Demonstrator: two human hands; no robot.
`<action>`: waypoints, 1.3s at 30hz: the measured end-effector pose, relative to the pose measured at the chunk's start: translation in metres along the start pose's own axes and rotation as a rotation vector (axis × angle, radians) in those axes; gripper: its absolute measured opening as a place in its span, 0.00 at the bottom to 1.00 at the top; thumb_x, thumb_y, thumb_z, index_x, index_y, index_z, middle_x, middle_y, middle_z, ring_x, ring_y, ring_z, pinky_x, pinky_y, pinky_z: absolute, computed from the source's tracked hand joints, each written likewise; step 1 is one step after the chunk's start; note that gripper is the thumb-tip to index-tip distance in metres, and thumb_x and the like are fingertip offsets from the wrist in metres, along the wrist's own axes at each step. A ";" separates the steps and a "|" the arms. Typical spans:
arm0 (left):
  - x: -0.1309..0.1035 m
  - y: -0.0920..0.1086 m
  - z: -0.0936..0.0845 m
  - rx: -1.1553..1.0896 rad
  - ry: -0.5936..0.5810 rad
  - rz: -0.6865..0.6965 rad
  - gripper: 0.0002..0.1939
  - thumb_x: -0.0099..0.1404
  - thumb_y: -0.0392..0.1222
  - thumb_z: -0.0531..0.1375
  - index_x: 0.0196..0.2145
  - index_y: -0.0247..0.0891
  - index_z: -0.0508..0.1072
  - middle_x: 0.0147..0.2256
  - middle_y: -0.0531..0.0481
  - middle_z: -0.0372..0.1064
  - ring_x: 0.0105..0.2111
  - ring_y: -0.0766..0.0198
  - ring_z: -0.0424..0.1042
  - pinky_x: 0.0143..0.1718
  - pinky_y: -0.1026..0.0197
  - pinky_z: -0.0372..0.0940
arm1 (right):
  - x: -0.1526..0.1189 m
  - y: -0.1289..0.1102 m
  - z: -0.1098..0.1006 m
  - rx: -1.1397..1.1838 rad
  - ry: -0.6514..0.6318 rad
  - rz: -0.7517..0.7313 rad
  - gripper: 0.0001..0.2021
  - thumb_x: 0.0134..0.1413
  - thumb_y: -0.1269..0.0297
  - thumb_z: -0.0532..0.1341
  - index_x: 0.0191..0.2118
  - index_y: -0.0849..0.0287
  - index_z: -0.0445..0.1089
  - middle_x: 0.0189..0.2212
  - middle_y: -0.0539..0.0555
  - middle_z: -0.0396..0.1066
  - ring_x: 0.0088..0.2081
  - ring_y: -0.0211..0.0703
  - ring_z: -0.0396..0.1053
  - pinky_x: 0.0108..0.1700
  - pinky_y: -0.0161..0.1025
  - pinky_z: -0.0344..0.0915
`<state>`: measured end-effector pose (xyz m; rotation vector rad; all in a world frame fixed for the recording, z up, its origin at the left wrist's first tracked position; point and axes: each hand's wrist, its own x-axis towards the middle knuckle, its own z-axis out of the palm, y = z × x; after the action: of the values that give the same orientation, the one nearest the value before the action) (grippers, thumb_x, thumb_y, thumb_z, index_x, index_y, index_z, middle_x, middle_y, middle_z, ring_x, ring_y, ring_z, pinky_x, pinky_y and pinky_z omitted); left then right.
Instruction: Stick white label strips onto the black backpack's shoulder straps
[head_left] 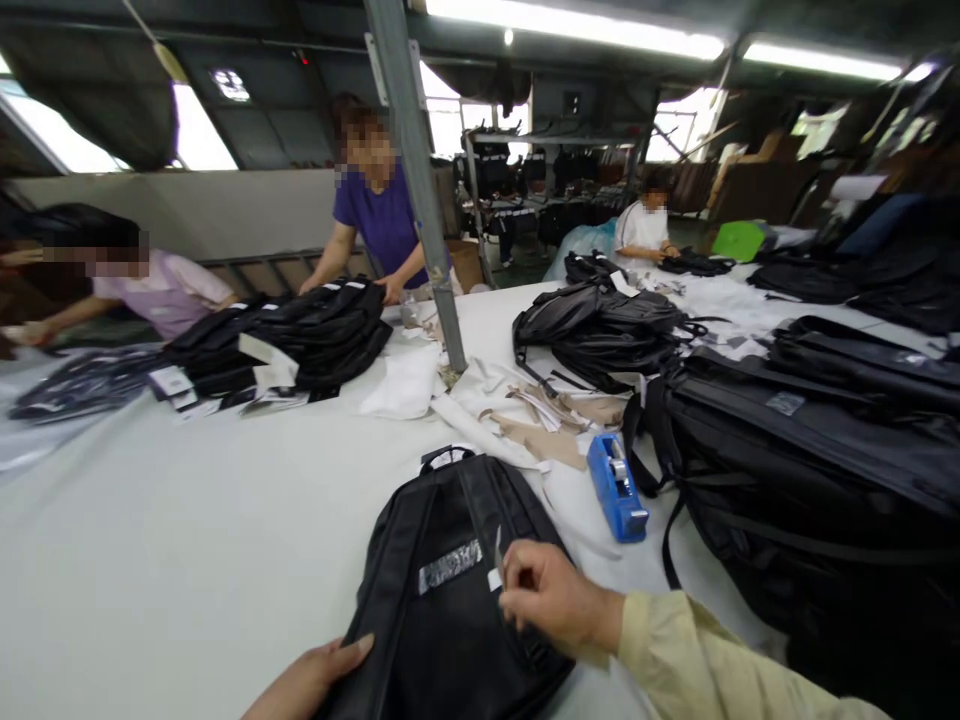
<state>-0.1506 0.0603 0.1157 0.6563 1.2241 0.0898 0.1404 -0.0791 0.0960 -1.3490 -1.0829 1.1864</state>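
Centrally, at the bottom of the frame, a black backpack (442, 590) lies flat on the white table (187, 560), its carry handle pointing toward the upper part of the picture. A silver label strip (450, 566) runs across the front panel of the backpack.

Right hand (551, 598): enters from the lower right in a pale yellow sleeve (697, 665). The fingers are curled and pinched closed on a small white tag (495, 577) at the right end of the silver label strip, resting on the backpack.

Left hand (311, 680): enters from the bottom edge, left of centre. The fingers are extended and lie flat against the lower left edge of the backpack; nothing is enclosed in the hand.

A blue tape dispenser (616, 487) stands on the table just right of the backpack, near the right hand. Above it, at mid-frame, lie scraps of brown and white paper (547, 420) around the foot of a grey metal post (420, 190).

A large heap of black bags (817, 470) fills the right side of the frame. A second pile of black bags (600, 330) lies at centre right, and a third pile (300, 335) at centre left.

A person in a purple shirt (382, 215) stands behind the third pile, hands on it. A person in a pink top (169, 290) leans in at the left edge. A person in white (641, 228) works in the upper right background.
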 end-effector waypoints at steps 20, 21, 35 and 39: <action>-0.001 0.014 -0.002 0.110 0.024 -0.087 0.09 0.60 0.38 0.66 0.34 0.27 0.75 0.25 0.35 0.77 0.26 0.49 0.78 0.31 0.52 0.75 | 0.046 0.016 0.177 0.229 -0.065 0.638 0.05 0.43 0.72 0.65 0.21 0.61 0.71 0.13 0.47 0.62 0.17 0.35 0.59 0.18 0.31 0.53; 0.000 0.011 -0.003 0.120 0.041 -0.057 0.09 0.60 0.38 0.66 0.34 0.27 0.75 0.25 0.35 0.78 0.25 0.50 0.78 0.29 0.53 0.75 | 0.051 0.018 0.180 0.255 -0.045 0.637 0.05 0.46 0.70 0.64 0.23 0.61 0.71 0.12 0.46 0.61 0.16 0.35 0.57 0.18 0.31 0.53; 0.013 -0.037 -0.014 -0.071 0.072 0.032 0.16 0.54 0.45 0.70 0.26 0.25 0.77 0.25 0.31 0.77 0.24 0.48 0.77 0.29 0.53 0.75 | 0.057 0.050 0.172 0.282 -0.073 0.514 0.17 0.46 0.51 0.68 0.29 0.63 0.72 0.12 0.42 0.57 0.14 0.30 0.53 0.16 0.30 0.48; 0.015 -0.040 -0.014 -0.150 0.005 0.125 0.23 0.43 0.46 0.76 0.33 0.30 0.77 0.26 0.39 0.79 0.26 0.52 0.78 0.31 0.56 0.74 | 0.057 0.056 0.162 0.313 -0.158 0.468 0.19 0.39 0.51 0.70 0.26 0.63 0.70 0.15 0.46 0.64 0.15 0.31 0.57 0.18 0.31 0.54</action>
<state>-0.1686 0.0389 0.0804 0.6010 1.1678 0.2850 -0.0130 -0.0100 0.0314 -1.3111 -0.6605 1.7502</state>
